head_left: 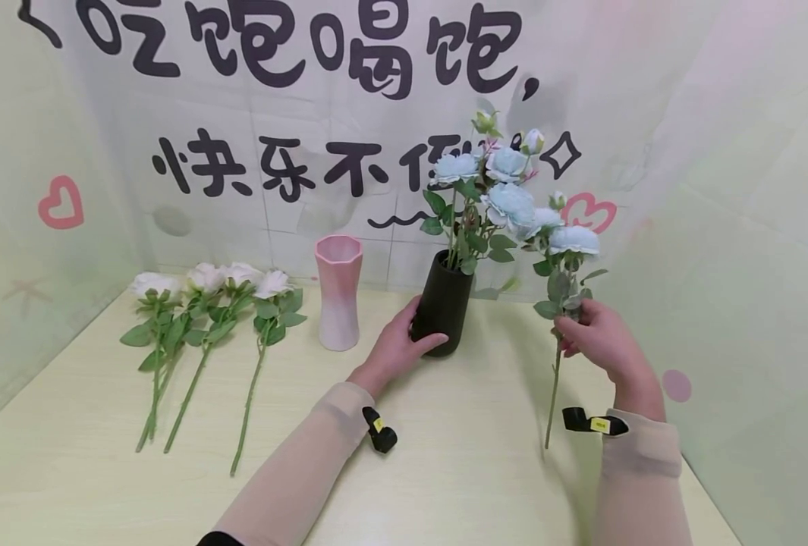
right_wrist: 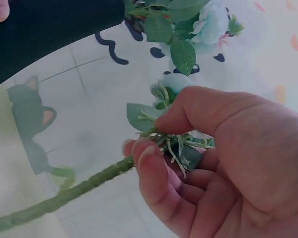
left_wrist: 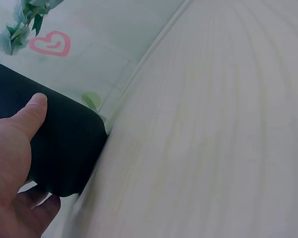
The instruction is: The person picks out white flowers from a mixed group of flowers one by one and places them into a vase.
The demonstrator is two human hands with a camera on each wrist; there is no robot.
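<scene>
A black vase (head_left: 443,305) stands on the table with light blue flowers (head_left: 509,203) rising out of it. My left hand (head_left: 398,345) grips this vase low down, its thumb across the dark wall in the left wrist view. To the right of the vase, my right hand (head_left: 602,340) pinches the stem of another blue flower (head_left: 574,240) between thumb and fingers. The green stem (right_wrist: 74,194) of that flower hangs down below the hand, apart from the vase. In the right wrist view, small leaves and thin strands stick out around the fingertips.
A pink and white vase (head_left: 339,296) stands left of the black one. Several pale pink roses (head_left: 205,279) with long stems lie on the table (head_left: 171,500) at the left. Behind everything hangs a printed cloth (head_left: 281,106) with dark lettering.
</scene>
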